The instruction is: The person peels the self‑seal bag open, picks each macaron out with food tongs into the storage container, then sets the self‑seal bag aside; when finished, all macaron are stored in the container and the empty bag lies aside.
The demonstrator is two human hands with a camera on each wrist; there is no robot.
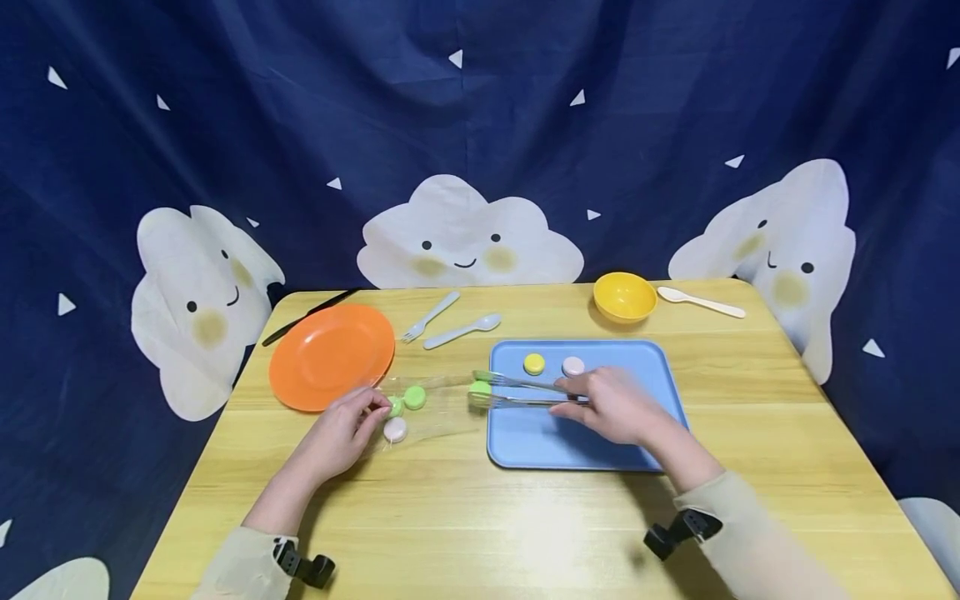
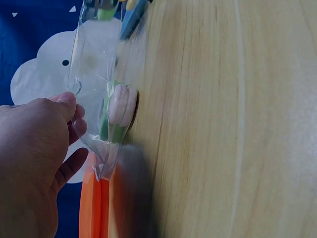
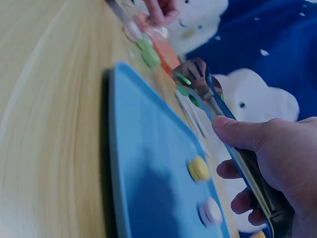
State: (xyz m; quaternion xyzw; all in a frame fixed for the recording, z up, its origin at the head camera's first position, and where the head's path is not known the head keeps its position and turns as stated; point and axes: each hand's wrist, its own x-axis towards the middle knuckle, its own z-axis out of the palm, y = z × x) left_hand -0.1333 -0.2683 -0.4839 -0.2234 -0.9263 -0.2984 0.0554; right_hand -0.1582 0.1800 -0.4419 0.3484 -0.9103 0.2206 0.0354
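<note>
My left hand (image 1: pixel 345 432) pinches the edge of a clear plastic bag (image 1: pixel 442 423) between thumb and fingers. Inside the bag are two green macarons (image 1: pixel 415 397) and a pale pink macaron (image 2: pixel 119 105). My right hand (image 1: pixel 617 407) grips a pair of metal serving tongs (image 3: pixel 212 101) above the blue tray (image 1: pixel 540 446). Between the tongs' heads, past the tray's left edge and at the bag's mouth, is another green macaron (image 1: pixel 480 388). A yellow macaron (image 1: pixel 534 363) and a pale pink macaron (image 1: pixel 573 367) sit on the tray's far part.
An orange plate (image 1: pixel 330 354) lies at the far left, beside a black knife (image 1: pixel 303 318). Behind the bag are a pale fork (image 1: pixel 431 315) and spoon (image 1: pixel 461 332). A yellow bowl (image 1: pixel 625 297) and a cream spoon (image 1: pixel 701 302) stand beyond the tray.
</note>
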